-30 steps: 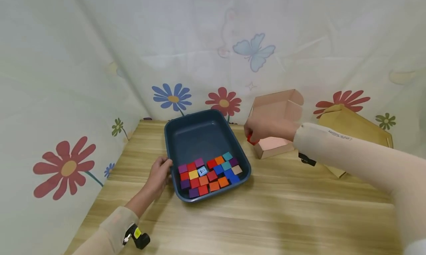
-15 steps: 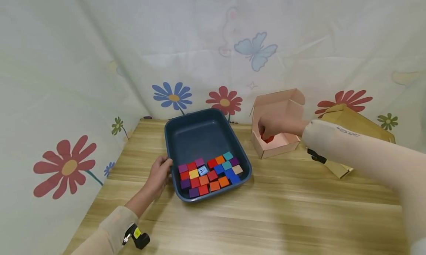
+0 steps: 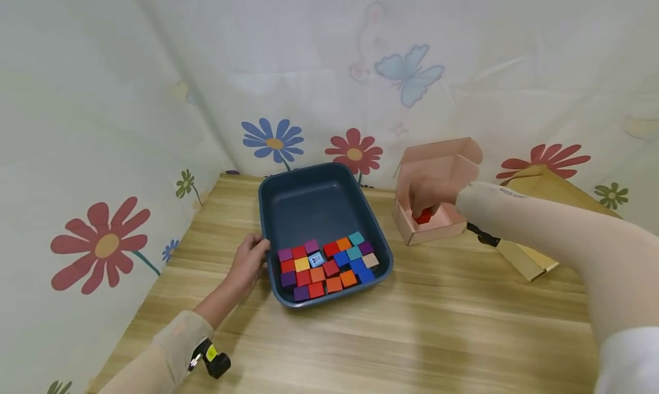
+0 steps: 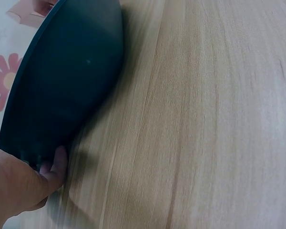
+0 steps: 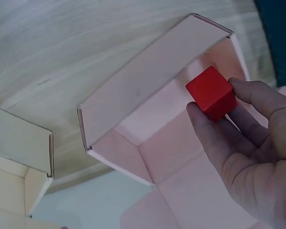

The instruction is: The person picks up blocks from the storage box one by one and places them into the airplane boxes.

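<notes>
My left hand [image 3: 247, 263] grips the left rim of a dark blue tray [image 3: 296, 202]; in the left wrist view its fingers [image 4: 59, 164] lie against the tray's outer wall. Several coloured cubes, among them a yellow cube [image 3: 301, 264] and a light blue cube with a printed mark [image 3: 316, 259], lie flat in the tray's near half. Over the opening of a pink cardboard box [image 3: 437, 233], my right hand [image 3: 428, 194] pinches a red cube [image 5: 212, 90] between thumb and fingertips. The box's lid stands up at the back.
Right of the pink box stands a yellow-brown cardboard box [image 3: 556, 197], partly hidden by the right forearm. A white curtain [image 3: 309, 51] printed with flowers and a butterfly hangs behind the wooden table [image 3: 381, 348] and along its left side.
My right hand has moved right, from the pink box's left edge to over its inside, carrying the red cube. The left hand stays on the tray rim. The view has shifted slightly.
</notes>
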A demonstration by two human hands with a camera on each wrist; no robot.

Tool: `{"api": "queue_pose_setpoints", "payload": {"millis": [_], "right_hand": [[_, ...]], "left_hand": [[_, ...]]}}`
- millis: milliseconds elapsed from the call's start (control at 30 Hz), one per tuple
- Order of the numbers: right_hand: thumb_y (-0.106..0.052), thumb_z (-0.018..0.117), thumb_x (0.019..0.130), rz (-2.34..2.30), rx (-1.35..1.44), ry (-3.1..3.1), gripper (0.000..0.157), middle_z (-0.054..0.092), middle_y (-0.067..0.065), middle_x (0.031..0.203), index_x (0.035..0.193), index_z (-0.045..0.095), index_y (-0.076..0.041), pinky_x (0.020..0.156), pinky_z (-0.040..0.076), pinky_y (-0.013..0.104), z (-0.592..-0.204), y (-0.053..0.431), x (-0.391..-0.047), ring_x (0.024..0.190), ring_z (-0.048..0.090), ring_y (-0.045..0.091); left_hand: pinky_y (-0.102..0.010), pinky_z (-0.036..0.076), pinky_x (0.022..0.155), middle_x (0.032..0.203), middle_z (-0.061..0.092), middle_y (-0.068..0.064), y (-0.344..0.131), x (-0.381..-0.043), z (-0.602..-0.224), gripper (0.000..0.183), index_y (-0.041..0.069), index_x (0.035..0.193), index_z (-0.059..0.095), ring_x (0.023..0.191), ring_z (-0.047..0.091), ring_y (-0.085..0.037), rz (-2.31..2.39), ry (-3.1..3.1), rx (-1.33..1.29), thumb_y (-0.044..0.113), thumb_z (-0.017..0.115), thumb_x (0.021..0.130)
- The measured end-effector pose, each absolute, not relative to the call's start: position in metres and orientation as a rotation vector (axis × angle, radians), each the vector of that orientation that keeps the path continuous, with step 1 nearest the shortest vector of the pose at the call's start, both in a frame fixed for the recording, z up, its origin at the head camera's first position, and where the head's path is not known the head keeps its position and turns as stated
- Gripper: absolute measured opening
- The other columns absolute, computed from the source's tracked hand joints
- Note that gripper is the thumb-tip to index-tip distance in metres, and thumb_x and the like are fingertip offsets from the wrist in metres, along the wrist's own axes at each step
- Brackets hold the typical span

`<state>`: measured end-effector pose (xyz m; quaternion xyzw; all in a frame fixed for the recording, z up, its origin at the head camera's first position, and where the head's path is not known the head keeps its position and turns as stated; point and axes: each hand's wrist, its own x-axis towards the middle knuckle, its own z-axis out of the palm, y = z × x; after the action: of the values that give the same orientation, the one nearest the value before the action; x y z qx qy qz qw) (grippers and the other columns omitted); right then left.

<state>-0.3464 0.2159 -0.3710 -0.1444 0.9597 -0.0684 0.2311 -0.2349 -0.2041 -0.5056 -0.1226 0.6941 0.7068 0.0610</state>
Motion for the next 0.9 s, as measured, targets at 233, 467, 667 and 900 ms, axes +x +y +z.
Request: {"api": "queue_pose_setpoints", "payload": {"millis": [233,467,667,900], "right_hand": [[-0.017,0.084,0.070,-0.243,-0.344,2.644,0.017,0.070,0.003,0.077,0.085,0.078,-0.023,0.063,0.055,0.034,-0.386,0.217,-0.351,0.073,0.065,0.025],[-0.006,0.079,0.084,-0.449,-0.201,2.411,0.022,0.072,0.013,0.099,0.105,0.073,-0.004,0.074,0.061,0.038,-0.405,0.213,-0.355,0.085,0.070,0.029],[-0.003,0.072,0.088,-0.389,-0.209,2.381,0.020,0.068,0.015,0.102,0.107,0.070,0.002,0.077,0.061,0.039,-0.411,0.212,-0.352,0.085,0.069,0.026],[-0.003,0.069,0.088,-0.408,-0.277,2.343,0.019,0.065,0.012,0.100,0.106,0.070,0.003,0.077,0.061,0.039,-0.413,0.210,-0.346,0.083,0.067,0.023]], "left_hand": [[-0.023,0.051,0.058,0.107,0.047,-0.009,-0.203,-0.236,-0.504,0.020,0.005,0.113,0.042,0.078,0.057,-0.012,2.142,2.101,-0.357,0.009,0.048,0.095],[-0.025,0.053,0.060,0.108,0.048,-0.009,-0.204,-0.237,-0.504,0.022,0.003,0.115,0.043,0.080,0.057,-0.012,2.150,2.088,-0.358,0.009,0.048,0.094],[-0.026,0.054,0.060,0.110,0.047,-0.011,-0.203,-0.236,-0.503,0.022,0.003,0.115,0.042,0.081,0.057,-0.014,2.151,2.086,-0.373,0.009,0.048,0.095],[-0.027,0.055,0.063,0.112,0.046,-0.012,-0.203,-0.235,-0.502,0.024,0.002,0.118,0.041,0.085,0.056,-0.015,2.118,2.104,-0.371,0.011,0.048,0.097]]}}
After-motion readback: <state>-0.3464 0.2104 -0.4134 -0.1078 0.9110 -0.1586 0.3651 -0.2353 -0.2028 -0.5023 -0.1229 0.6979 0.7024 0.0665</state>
